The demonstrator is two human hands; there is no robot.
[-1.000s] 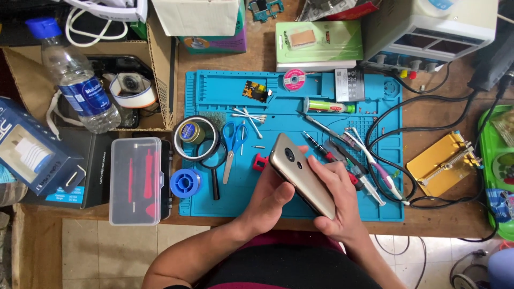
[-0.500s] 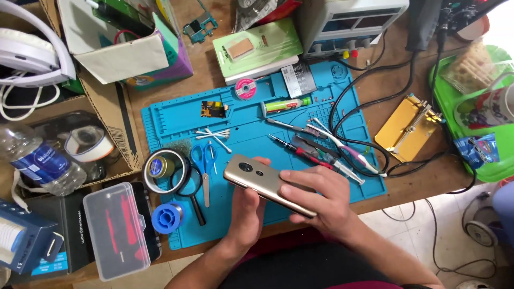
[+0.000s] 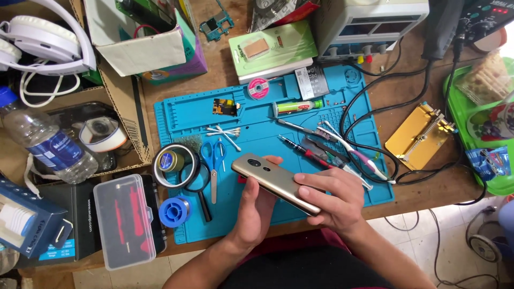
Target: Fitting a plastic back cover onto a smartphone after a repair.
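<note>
A gold smartphone (image 3: 270, 179) lies back side up across both my hands, above the blue work mat (image 3: 251, 120). My left hand (image 3: 256, 208) cups it from underneath, fingertips showing at its far edge. My right hand (image 3: 333, 198) grips its right end, fingers over the top. The phone's camera end points left.
On the mat lie blue scissors (image 3: 213, 160), cotton swabs (image 3: 225, 131), screwdrivers and tweezers (image 3: 316, 147), a toothbrush (image 3: 350, 150), a magnifier (image 3: 199, 184) and solder spools (image 3: 174, 211). A clear plastic case (image 3: 126, 219), a water bottle (image 3: 48, 142), headphones (image 3: 43, 40), a power supply (image 3: 369, 24) and a gold holder plate (image 3: 420, 136) surround it.
The view has shifted, so the whole bench sits further right and lower. The phone has tilted flatter in my hands; both hands keep their hold.
</note>
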